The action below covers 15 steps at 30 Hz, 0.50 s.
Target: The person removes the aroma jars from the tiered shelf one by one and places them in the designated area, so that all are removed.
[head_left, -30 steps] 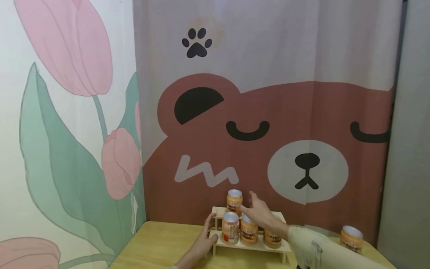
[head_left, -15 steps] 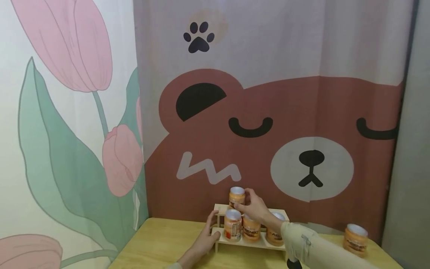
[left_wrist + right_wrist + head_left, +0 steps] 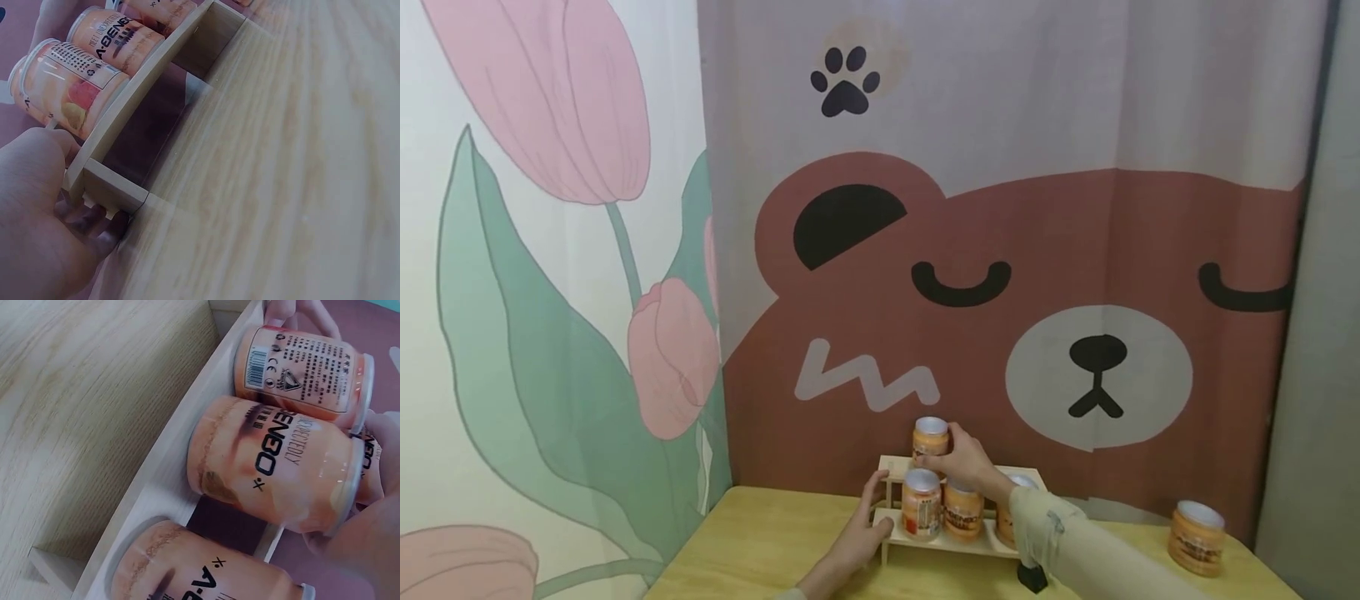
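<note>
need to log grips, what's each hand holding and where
Right hand grips the upper-tier can round its side. Left hand holds the wooden rack at its left end.

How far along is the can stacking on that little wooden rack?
Three cans stand on the rack's lower step. The right hand grips a fourth can on the upper step; the left hand holds the rack's left end. One spare can waits on the table to the right.
</note>
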Tool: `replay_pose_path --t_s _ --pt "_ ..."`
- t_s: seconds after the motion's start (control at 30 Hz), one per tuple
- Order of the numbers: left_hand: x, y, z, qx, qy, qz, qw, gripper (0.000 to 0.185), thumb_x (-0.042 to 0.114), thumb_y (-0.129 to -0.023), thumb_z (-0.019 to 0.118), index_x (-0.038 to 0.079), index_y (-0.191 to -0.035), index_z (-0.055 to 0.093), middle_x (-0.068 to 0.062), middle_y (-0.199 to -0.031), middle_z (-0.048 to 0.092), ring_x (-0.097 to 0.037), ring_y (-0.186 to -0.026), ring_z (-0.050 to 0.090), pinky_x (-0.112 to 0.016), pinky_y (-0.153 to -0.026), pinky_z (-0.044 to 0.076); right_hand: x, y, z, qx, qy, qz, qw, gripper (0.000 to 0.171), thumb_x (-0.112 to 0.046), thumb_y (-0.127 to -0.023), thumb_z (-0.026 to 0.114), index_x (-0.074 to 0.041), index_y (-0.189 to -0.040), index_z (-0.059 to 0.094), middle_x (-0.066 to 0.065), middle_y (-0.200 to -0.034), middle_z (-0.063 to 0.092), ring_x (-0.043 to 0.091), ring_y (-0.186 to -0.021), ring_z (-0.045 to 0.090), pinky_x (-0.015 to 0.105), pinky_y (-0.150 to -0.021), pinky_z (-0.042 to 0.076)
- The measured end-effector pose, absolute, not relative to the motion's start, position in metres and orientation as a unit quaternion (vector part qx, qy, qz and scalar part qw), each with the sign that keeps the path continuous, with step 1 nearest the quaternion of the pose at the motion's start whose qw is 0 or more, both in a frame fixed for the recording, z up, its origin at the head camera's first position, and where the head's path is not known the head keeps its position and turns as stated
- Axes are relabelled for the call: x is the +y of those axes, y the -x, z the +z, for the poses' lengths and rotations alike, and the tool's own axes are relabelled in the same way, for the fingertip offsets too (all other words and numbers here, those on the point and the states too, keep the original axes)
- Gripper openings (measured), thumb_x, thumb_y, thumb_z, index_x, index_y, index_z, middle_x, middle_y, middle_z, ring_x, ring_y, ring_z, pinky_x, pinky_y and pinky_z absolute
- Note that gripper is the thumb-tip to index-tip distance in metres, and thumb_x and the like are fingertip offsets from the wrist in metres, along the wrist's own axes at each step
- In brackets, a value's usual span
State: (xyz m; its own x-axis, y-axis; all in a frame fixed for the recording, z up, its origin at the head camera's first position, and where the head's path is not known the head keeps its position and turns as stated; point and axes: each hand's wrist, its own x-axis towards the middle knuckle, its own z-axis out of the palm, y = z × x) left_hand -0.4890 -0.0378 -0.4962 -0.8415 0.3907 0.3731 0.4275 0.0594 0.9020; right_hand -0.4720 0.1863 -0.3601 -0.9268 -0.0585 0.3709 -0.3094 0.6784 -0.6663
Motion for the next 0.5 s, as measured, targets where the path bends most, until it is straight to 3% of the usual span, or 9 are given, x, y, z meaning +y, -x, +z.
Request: replay_pose_path --t_s 0.23,0.5 --pt "-0.0379 0.4867 -0.4929 -0.733 0.266 -0.626 0.008 0.081 0.006 -0.095 0.059 0.037 -0.16 0.022 -0.026 -0.16 0.02 -0.05 -0.144 0.021 -0.055 -0.09 0.039 0.1871 0.4832 -0.3671 -0.9 -0.107 0.394 0.153 0.075 -0.039 -0.084 0.084 0.002 -0.138 0.051 0.011 -0.114 0.066 0.03 -0.101 0.065 0.052 -0.083 0.052" --pt "-0.0378 0.4856 -0.4941 -0.734 0.26 -0.627 0.015 0.081 0.007 -0.095 0.06 0.041 -0.159 0.022 -0.021 -0.159 0.024 -0.046 -0.144 0.024 -0.058 -0.096 0.037 0.1871 0.4839 -0.3672 -0.902 -0.106 0.387 0.162 0.075 -0.04 -0.083 0.084 0.004 -0.135 0.053 0.01 -0.109 0.067 0.028 -0.096 0.066 0.05 -0.081 0.053"
